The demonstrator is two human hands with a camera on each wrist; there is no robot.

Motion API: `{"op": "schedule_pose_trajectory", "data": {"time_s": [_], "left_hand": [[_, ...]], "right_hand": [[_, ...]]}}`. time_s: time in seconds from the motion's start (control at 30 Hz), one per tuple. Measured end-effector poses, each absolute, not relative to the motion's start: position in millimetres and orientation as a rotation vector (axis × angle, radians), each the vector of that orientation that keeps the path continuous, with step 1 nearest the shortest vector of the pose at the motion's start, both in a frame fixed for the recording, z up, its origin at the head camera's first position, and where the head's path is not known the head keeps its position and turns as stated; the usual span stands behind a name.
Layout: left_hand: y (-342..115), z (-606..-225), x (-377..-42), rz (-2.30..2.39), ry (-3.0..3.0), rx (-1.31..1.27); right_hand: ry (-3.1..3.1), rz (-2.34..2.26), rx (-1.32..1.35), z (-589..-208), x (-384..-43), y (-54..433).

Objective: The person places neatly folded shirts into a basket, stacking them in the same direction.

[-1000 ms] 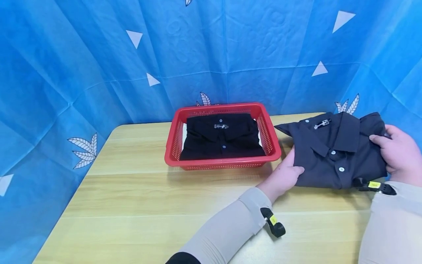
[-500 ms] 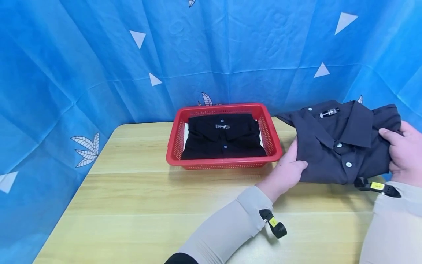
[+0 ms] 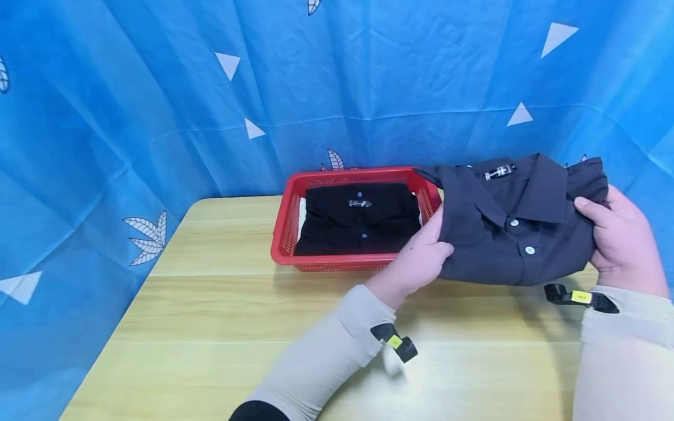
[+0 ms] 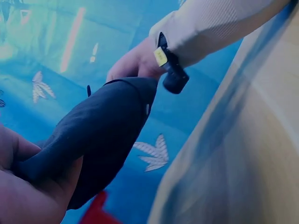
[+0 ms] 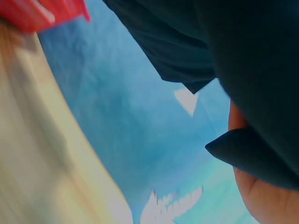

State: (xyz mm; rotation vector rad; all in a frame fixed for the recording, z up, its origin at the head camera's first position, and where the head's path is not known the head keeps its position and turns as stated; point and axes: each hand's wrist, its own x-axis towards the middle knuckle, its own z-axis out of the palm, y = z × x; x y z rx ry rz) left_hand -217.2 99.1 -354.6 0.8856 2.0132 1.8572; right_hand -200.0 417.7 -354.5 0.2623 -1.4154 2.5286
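Between both hands a folded dark shirt with a collar, white buttons and a neck label is held above the table. My left hand grips its left side, thumb on top and the other fingers underneath. At the opposite side my right hand pinches the edge, thumb over the cloth. The left wrist view shows the shirt as a thick fold between the two hands. Just left of it stands a red basket, its right end overlapped by the held shirt. Inside lies another folded black shirt.
The wooden table reaches forward to a blue curtain with white leaf and triangle prints. Something white shows under the shirt in the basket. Each wrist wears a black strap with a camera.
The shirt has risen off the table, then moved left toward the basket with both hands on it. Its left corner now overlaps the basket's right rim.
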Motion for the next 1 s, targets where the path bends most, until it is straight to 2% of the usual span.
{"op": "schedule_pose_trajectory", "data": {"time_s": [0.23, 0.33, 0.53, 0.77, 1.0], "left_hand": [[53, -335, -231, 1.951, 1.938, 0.923], [30, -327, -237, 1.888, 2.025, 0.919], [-18, -319, -248, 1.816, 2.187, 0.941], [-68, -307, -257, 1.802, 2.255, 0.804], [-95, -310, -268, 1.873, 2.254, 0.787]], "right_hand": [[-1.283, 2.671, 0.553, -340, -207, 379], [-1.297, 2.691, 0.600, -335, -211, 362], [-1.494, 2.624, 0.612, -322, -223, 325], [-1.724, 2.509, 0.674, -310, -238, 289], [-1.864, 2.355, 0.495, -299, -252, 257]]}}
